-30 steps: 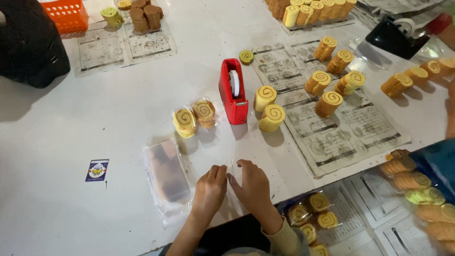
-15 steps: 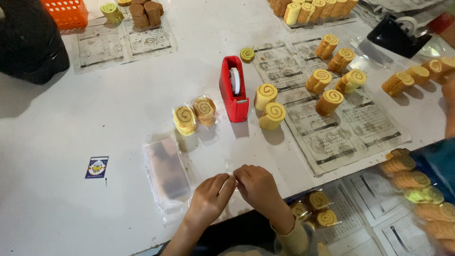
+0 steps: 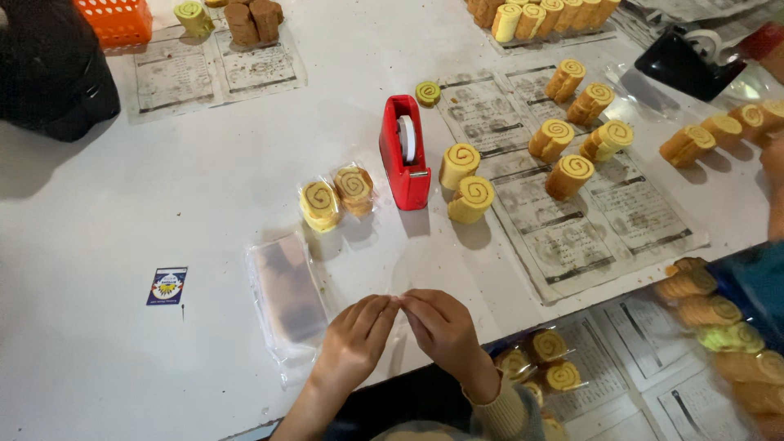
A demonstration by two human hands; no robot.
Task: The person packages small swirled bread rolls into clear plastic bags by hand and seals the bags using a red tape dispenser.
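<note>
- I see my left hand point(image 3: 353, 339) and right hand point(image 3: 441, 327) meeting at the near edge of the white table point(image 3: 204, 188), fingertips pinched together on something thin and clear; I take it for a clear bag point(image 3: 398, 286), though it is nearly invisible against the table.
- Both hands are closed on that bag at one spot, thumbs against forefingers.
- To do this well, I judge the fingertips should rub the two layers apart at the mouth, with small moves and no tugging, so the film does not tear.
- The bag seems to lie flat, stretching away from my fingers toward the red tape dispenser point(image 3: 406, 155); its long axis I cannot tell for sure.
- Just left of my hands lies a stack of clear bags point(image 3: 286, 294), long axis running from near edge to far edge.
- Two wrapped rolls point(image 3: 336, 196) sit left of the dispenser; bare rolls point(image 3: 465, 184) stand on end to its right, spirals up.
</note>
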